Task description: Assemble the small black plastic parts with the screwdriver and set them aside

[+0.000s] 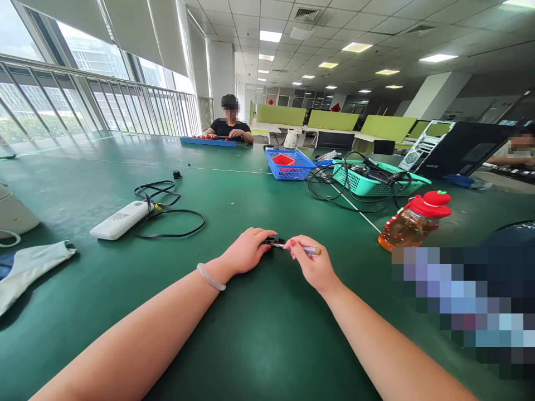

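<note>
Low over the green table (267,356), my left hand (246,250) grips a small black part (278,241) between thumb and fingers; its exact kind is too small to make out. My right hand (311,264) is closed around a slim pen-like tool (310,250) with a tan butt end. The tool's thin front end points left and meets the black part, as far as I can see. A pale bangle circles my left wrist. Left of my hands lies a white power bank (121,220) with a black cable (184,234) looped beside it.
A blue basket (290,174) with a red tray, a green basket (363,186) of cables, and a tilted bottle with a red lid (432,205) stand to the right. A black computer case (460,147) sits behind. A cloth (33,273) lies left. Across the table, a person works at a blue tray.
</note>
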`<state>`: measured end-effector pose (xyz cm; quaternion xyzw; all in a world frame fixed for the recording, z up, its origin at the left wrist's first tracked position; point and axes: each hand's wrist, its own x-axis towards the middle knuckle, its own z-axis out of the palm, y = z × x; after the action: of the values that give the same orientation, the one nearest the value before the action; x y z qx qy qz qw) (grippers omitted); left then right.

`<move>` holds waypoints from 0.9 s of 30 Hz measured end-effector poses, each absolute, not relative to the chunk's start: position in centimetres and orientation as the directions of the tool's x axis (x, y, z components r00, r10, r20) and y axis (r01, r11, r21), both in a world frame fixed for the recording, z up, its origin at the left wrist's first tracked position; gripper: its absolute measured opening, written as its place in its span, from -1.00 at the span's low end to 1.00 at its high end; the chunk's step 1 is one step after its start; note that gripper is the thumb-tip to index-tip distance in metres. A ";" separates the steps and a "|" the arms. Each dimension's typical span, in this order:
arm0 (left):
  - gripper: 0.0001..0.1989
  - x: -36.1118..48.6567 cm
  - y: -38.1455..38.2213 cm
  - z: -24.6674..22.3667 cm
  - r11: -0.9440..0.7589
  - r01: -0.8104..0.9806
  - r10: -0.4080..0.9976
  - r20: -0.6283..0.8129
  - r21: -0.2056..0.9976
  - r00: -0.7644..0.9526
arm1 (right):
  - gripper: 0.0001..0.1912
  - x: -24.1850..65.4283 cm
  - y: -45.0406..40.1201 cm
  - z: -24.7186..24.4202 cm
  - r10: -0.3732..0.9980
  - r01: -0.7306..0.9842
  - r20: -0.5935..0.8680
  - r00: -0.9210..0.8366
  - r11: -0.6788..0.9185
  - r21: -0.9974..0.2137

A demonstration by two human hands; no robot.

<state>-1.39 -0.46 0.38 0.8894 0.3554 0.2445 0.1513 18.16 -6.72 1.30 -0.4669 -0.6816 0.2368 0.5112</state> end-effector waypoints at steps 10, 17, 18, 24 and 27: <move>-0.60 -1.7 0.2 -0.3 -0.441 0.822 0.893 0.265 0.361 0.362 | -0.55 19.5 -5.8 1.1 0.878 0.483 0.391 0.274 0.226 -0.846; -0.71 -1.8 0.0 -0.1 -0.410 0.844 0.908 0.239 0.345 0.343 | -0.51 19.4 -6.0 1.4 0.877 0.532 0.388 0.282 0.194 -0.824; -0.73 -1.7 0.0 0.0 -0.429 0.828 0.899 0.254 0.361 0.356 | -0.51 19.4 -6.1 1.4 0.877 0.536 0.393 0.278 0.198 -0.821; -0.68 -1.5 -0.4 0.1 -0.663 0.617 0.747 0.324 0.423 0.581 | -0.48 19.2 -6.0 1.4 0.884 0.547 0.399 0.245 0.214 -0.810; -0.47 -1.1 -0.6 -0.1 -0.723 0.571 0.684 0.285 0.390 0.672 | -0.48 19.1 -5.9 1.3 0.891 0.552 0.403 0.210 0.232 -0.801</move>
<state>-1.06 -0.63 -0.07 0.9041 0.3469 0.2094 0.1356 19.11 -5.94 1.32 -0.5959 -0.6052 0.1695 0.4999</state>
